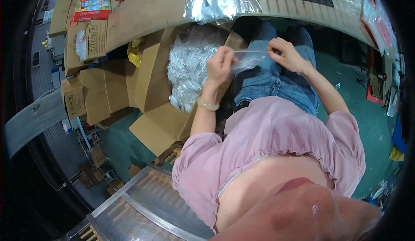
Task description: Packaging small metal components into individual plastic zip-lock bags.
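Above my lap, a clear plastic bag [250,60] is stretched between my two hands, with something pale inside that I cannot make out. My left hand [221,64] is closed on the bag's left end, slightly blurred. At its upper right corner, my right hand [285,55] pinches the bag's edge between thumb and fingers. Just left of my left hand, an open cardboard box [149,74] is heaped with many small clear plastic packets [188,63] holding whitish pieces.
A workbench [149,7] runs across the far side, bearing a stack of clear bags [220,2]. More cardboard boxes [99,89] stand to the left, near a yellow bag [135,53]. A red-edged package [91,9] lies at the far left. Behind me is a metal-framed rack [147,210].
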Tool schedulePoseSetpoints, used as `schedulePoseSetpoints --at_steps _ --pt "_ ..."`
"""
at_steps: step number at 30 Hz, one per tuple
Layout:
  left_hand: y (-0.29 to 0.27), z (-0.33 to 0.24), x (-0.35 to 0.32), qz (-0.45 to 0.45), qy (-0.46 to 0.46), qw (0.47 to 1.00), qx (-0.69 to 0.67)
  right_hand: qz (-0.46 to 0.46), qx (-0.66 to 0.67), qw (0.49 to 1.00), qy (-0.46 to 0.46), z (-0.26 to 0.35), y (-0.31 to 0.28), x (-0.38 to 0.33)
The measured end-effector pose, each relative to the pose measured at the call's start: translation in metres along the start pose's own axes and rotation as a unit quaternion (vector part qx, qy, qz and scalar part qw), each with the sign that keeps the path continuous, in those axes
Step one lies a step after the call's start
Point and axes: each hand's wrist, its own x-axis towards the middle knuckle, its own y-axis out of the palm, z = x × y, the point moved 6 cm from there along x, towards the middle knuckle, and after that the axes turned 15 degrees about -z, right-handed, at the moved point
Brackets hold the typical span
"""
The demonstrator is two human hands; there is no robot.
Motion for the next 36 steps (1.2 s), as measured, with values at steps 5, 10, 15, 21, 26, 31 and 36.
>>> schedulePoseSetpoints --at_steps 5,10,15,21,26,31,36 --pt "-0.123 0.034 0.055 -0.226 -0.057 0.962 0.14 -0.063 0.032 0.989 0.127 -0.035 -0.03 -0.014" --pt "-0.004 -0.049 0.084 -0.082 0.188 0.951 0.232 -0.044 0.068 0.975 0.209 -0.044 -0.01 -0.018" --pt "0.12 -0.068 0.081 0.029 0.465 0.841 0.275 -0.033 0.076 0.973 0.215 -0.041 -0.008 -0.011" --pt "0.138 -0.056 0.057 0.025 0.348 0.936 -0.044 -0.115 0.367 0.834 0.396 -0.057 -0.034 -0.018" --pt "0.15 -0.05 0.038 -0.002 0.031 0.966 -0.256 -0.091 0.508 0.757 0.4 -0.038 -0.035 -0.006" --pt "0.151 -0.07 0.029 -0.01 0.124 0.987 -0.106 -0.189 0.503 0.763 0.358 -0.036 -0.052 -0.009" --pt "0.153 -0.102 0.025 0.003 0.316 0.939 -0.134 -0.243 0.472 0.771 0.352 -0.041 -0.067 -0.013"
